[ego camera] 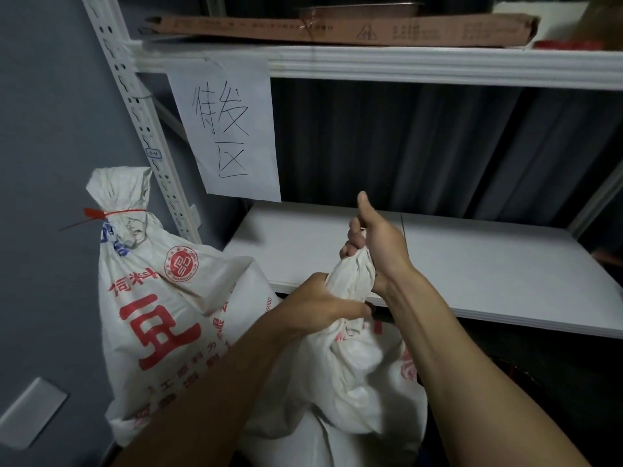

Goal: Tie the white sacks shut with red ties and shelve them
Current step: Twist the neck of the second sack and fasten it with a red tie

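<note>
Gathering the neck is, I judge, the step in hand. The shelf board (pixel 472 264) ahead offers room above its front edge; below it stands the untied white sack (pixel 354 382), beside the tied sack (pixel 161 315). My left hand (pixel 320 306) and right hand (pixel 381 244) both clench its twisted neck; next it needs a match for the neighbour's red tie (pixel 114 213).

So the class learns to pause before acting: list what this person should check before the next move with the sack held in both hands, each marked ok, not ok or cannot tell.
1. Neck of the held sack gathered: ok, bunched between both hands.
2. Left hand grips the neck's base: ok.
3. Right hand grips the neck's top: ok.
4. Neck bound, as the red tie binds the neighbouring sack: not ok, none shows.
5. Spare tie at hand: cannot tell.
6. Bare shelf board behind: ok.
</note>
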